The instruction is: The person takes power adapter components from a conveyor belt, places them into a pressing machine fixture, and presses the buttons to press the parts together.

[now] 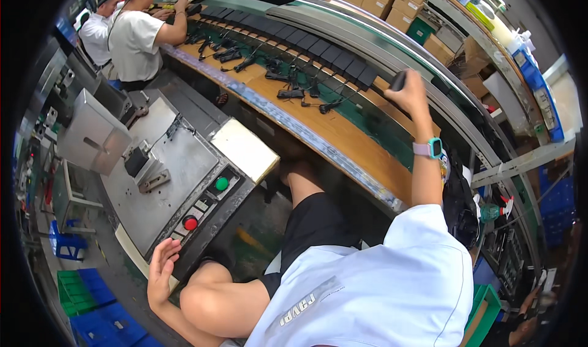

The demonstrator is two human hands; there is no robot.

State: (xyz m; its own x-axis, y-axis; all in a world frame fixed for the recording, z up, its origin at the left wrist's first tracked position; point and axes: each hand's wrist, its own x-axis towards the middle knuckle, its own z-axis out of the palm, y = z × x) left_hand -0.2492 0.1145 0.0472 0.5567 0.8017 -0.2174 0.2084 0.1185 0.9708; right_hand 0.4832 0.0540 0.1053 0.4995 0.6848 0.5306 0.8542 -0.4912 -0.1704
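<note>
Black handle-shaped part (399, 79), out over the conveyor belt (343, 65), is clamped in my right hand (409, 96). My left hand (160, 272) lies open-fingered against the control panel (205, 209) edge; cabled parts (294, 93) litter the wooden bench (343, 139).

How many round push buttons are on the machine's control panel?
2: a green button farther along the panel, a red button nearer the left hand.

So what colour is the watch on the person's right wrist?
The watch has a teal case on a pale pink strap, seen in the head view.
</note>
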